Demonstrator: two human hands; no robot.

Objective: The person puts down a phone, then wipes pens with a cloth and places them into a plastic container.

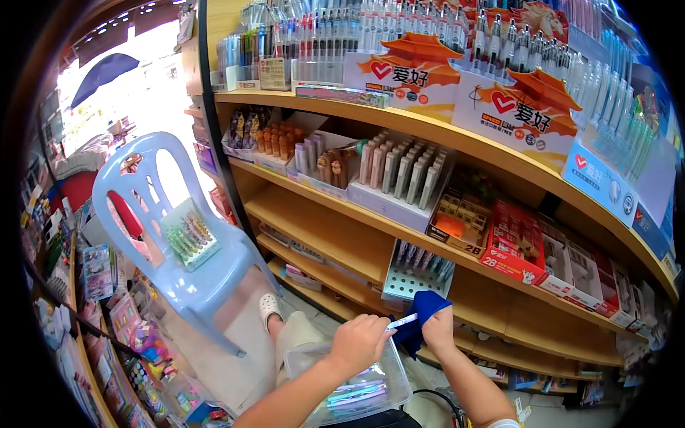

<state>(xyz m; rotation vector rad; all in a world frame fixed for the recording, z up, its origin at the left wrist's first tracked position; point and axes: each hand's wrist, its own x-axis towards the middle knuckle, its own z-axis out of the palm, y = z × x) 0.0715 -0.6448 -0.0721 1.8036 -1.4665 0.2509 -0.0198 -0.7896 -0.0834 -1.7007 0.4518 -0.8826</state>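
Observation:
Closed around a white and blue pen (402,322), my left hand (360,342) is above a clear plastic tub (399,371). Several pens (357,392) in light blue and purple lie inside the tub. My right hand (437,327) grips a dark blue cloth (427,308), which touches or sits right beside the pen's end. Just beyond the cloth, a light blue holder with round holes (407,283) stands on a lower shelf, with pens at its back.
Wooden shelves (321,227) curve ahead and right, carrying pen displays (399,75) and boxes. A blue plastic chair (143,214) at left holds a box of green pens (190,234). Packed racks (107,357) line the far left.

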